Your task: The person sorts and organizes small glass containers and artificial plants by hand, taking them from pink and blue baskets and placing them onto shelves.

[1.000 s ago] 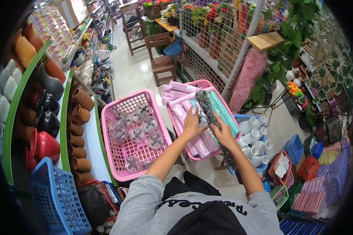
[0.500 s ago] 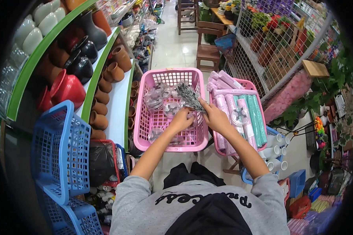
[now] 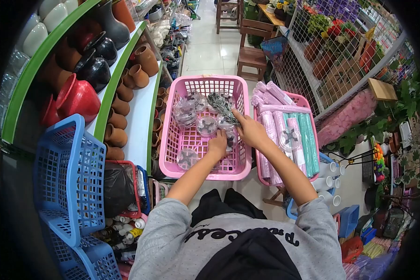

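My right hand [image 3: 253, 132] is closed around one end of a bundle of dark grey, white-flecked strands [image 3: 220, 107], holding it over the right side of a pink plastic basket [image 3: 164, 135]. Down inside that basket is my left hand [image 3: 218, 144], its fingers bent against clear round plastic packs; what they grip is partly hidden. One clear round pack [image 3: 206, 126] with a dark star-like shape lies just beyond the left fingers. More such packs [image 3: 185, 113] are heaped at the basket's far left, and another pack [image 3: 187, 158] lies near its front left.
A second pink basket [image 3: 314, 122] on the right holds pink and green wrapped rolls, with a clear round pack [image 3: 290, 138] on top. Blue baskets [image 3: 71, 186] stand at left beside shelves of clay pots [image 3: 119, 135]. A wooden chair [image 3: 253, 51] stands ahead.
My left hand has moved slightly down and away from the strands, deeper among the packs. My right hand still holds the bundle, shifted slightly right. The camera view has shifted a little.
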Tool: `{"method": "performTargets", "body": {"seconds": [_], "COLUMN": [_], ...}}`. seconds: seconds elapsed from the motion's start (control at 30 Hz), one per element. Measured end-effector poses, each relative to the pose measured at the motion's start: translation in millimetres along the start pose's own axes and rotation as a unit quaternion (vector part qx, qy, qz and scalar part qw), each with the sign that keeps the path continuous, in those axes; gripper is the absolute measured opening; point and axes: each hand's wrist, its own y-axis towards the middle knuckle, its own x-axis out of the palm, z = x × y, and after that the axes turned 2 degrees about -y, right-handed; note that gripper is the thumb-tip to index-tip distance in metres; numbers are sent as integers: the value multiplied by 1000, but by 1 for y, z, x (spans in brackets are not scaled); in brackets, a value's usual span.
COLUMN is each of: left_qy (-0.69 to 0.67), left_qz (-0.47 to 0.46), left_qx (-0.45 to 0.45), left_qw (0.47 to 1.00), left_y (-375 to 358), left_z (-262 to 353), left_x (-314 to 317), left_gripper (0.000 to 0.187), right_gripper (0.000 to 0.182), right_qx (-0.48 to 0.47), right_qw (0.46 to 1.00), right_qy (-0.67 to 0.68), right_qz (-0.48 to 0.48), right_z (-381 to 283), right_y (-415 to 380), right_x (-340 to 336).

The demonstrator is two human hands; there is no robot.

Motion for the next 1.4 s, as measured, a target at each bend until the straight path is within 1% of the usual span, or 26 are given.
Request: {"method": "performTargets", "body": {"seconds": [0.17,0.23,0.27,0.3,0.37,0.43,0.53,0.57,0.63,0.67,0.7,0.77,0.8,0.87,0.9,0.93,0.97,1.03,1.07,1.1,1.17,1.23,1.3,1.33,1.37,1.4], "left_qy": [-31,-82,-176,-175,-356,-364,-430,-428,-527,-544,-542,-481,-488,-450,-413,-430,-429,-373,-422,-421,-363,-357,-354,-332,-309,-317], "left_qz": [62,136,113,117,166,197,270,276,271,278,282,312,299,322,343,373,375,375,354,352,383,382,380,400,420,399], "left_qx": [20,44,44,42,77,89,103,102,128,137,137,133,99,95,91,95,96,87,106,109,101,104,106,121,135,148], "left_qw": [997,986,977,977,917,906,855,855,796,780,780,809,814,827,839,817,816,844,828,829,843,846,848,846,843,848], "left_y": [-5,-11,-14,-16,-22,-33,-40,-40,-38,-38,-42,-51,-63,-66,-66,-63,-61,-64,-65,-68,-74,-72,-70,-70,-72,-72], "left_z": [-5,-10,-15,-19,-27,-29,-36,-39,-44,-46,-46,-45,-39,-48,-53,-58,-63,-65,-65,-62,-57,-59,-59,-59,-60,-61], "left_x": [-27,-41,-50,-53,-61,-73,-77,-76,-75,-72,-78,-88,-102,-110,-113,-112,-112,-121,-123,-126,-133,-134,-136,-137,-137,-138], "left_gripper": [98,96,96,96,97,98,97,97,95,93,93,94,96,98,100,100,100,97,95,95,94,93,93,93,92,95], "right_gripper": [63,64,64,63,63,63,61,61,60,60,59,60,59,59,57,55,55,53,52,52,52,51,51,51,51,52], "right_qx": [6,25,21,30,31,16,-15,-32,-29,-47,-64,-68,-57,-50,-81,-111,-112,-122,-91,-89,-35,-26,-50,-50,-52,-54], "right_qw": [999,996,996,993,990,983,973,966,964,963,962,962,957,952,955,956,956,978,983,983,989,983,968,968,962,954], "right_qy": [32,88,88,114,139,184,231,258,264,264,265,265,283,300,285,270,270,136,130,131,117,145,245,245,267,289], "right_qz": [22,23,25,14,5,-3,-6,-11,-22,-10,3,-5,-23,-42,-18,6,7,-102,-90,-88,-88,-108,-13,-14,21,55], "right_z": [6,7,8,6,5,1,-11,-14,-21,-21,-23,-23,-23,-23,-25,-28,-31,-45,-43,-40,-34,-34,-23,-17,-9,-8], "right_y": [-5,-4,-4,-4,-2,0,0,1,2,4,5,6,5,3,-2,-7,-12,-25,-23,-21,-15,-14,-11,-8,-4,-3], "right_x": [-5,-8,-11,-15,-19,-23,-27,-28,-30,-26,-25,-25,-27,-30,-34,-38,-42,-55,-56,-60,-67,-68,-54,-50,-46,-47]}}
